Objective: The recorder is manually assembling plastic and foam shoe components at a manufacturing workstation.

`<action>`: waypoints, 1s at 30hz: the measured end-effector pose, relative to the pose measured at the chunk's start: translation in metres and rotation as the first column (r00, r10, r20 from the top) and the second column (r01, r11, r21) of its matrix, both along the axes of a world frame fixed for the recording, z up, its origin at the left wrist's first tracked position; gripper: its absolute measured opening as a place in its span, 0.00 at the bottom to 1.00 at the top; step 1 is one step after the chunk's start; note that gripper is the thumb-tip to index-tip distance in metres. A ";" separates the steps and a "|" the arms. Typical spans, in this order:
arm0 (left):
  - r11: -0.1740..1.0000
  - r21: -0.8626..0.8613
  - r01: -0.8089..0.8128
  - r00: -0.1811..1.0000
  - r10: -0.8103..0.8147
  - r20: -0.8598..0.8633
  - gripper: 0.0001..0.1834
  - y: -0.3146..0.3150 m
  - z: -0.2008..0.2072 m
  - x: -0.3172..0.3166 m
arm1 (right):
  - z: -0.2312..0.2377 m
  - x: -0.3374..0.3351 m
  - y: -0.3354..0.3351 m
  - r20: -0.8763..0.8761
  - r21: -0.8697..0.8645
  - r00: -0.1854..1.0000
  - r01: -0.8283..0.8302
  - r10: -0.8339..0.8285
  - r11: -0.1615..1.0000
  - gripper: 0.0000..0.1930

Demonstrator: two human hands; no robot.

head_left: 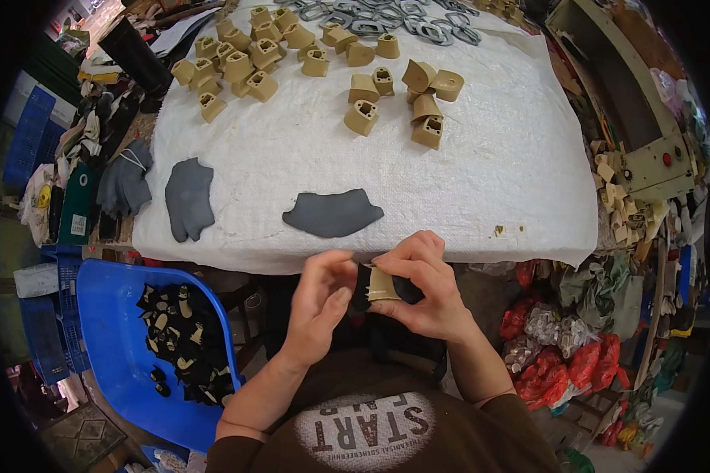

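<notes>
Over my lap, just off the table's front edge, my right hand (426, 288) pinches a beige shoe heel (381, 285) between thumb and fingers. Dark grey covering material shows along the heel's left side and behind it, partly hidden by my fingers. My left hand (319, 303) is beside the heel's left side, fingers stretched and thumb apart; whether its fingertips touch the dark material I cannot tell. Two curved dark grey cut pieces lie on the table: one grey piece (333, 214) just beyond my hands, another grey piece (189, 199) farther left.
The white woven sheet (513, 158) covers the table. Several bare beige heels (264, 54) stand toward the back, with grey ring-shaped parts (386, 17) beyond. A blue tub (106, 347) at lower left holds dark-covered heels. Red bags (552, 378) sit at right, below a metal machine (659, 169).
</notes>
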State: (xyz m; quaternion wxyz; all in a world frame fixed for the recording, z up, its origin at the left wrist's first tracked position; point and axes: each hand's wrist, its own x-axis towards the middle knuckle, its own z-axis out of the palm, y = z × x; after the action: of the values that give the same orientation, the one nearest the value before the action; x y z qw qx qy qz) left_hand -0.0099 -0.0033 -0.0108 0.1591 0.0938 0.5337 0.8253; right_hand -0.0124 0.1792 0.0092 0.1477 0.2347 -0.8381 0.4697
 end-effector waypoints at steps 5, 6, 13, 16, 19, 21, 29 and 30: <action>0.960 -0.250 -0.127 0.911 0.013 -0.412 0.12 -0.008 -0.003 0.004 | 0.001 0.000 0.001 0.030 -0.011 1.000 -0.004 0.004 1.000 0.22; 0.948 -0.261 -0.183 0.875 0.037 -0.482 0.11 -0.005 -0.003 0.001 | 0.001 0.001 0.001 0.047 -0.026 0.999 -0.013 0.014 1.000 0.22; 0.865 -0.260 -0.430 0.639 0.088 -0.764 0.11 0.007 0.003 -0.003 | 0.003 0.005 -0.005 0.131 -0.098 0.985 -0.101 0.113 0.990 0.22; 0.881 -0.241 -0.408 0.544 0.022 -0.839 0.13 0.005 0.002 -0.007 | 0.002 0.005 -0.004 0.101 -0.088 0.989 -0.095 0.104 0.992 0.23; 0.921 -0.194 -0.337 0.649 0.078 -0.757 0.17 0.006 0.007 -0.002 | 0.005 0.003 0.002 0.010 -0.037 0.999 -0.046 0.047 0.998 0.21; 0.908 -0.344 -0.240 0.858 0.033 -0.513 0.23 -0.004 0.008 0.002 | 0.008 0.004 0.002 0.004 0.000 0.998 -0.055 0.055 0.998 0.23; 0.944 -0.092 0.318 0.947 -0.310 0.086 0.18 -0.013 0.005 -0.006 | 0.028 0.012 -0.009 0.088 0.078 0.990 -0.116 0.109 0.990 0.30; 0.944 -0.265 0.197 0.980 -0.191 0.047 0.18 -0.013 0.003 -0.008 | 0.031 0.013 -0.009 0.202 -0.018 0.970 -0.133 0.134 0.991 0.31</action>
State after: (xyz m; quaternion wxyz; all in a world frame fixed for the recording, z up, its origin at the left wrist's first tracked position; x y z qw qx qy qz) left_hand -0.0175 -0.0167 -0.0076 0.2562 0.1150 0.6272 0.7265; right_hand 0.0011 0.1704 0.0405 0.0302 0.2413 -0.8301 0.5018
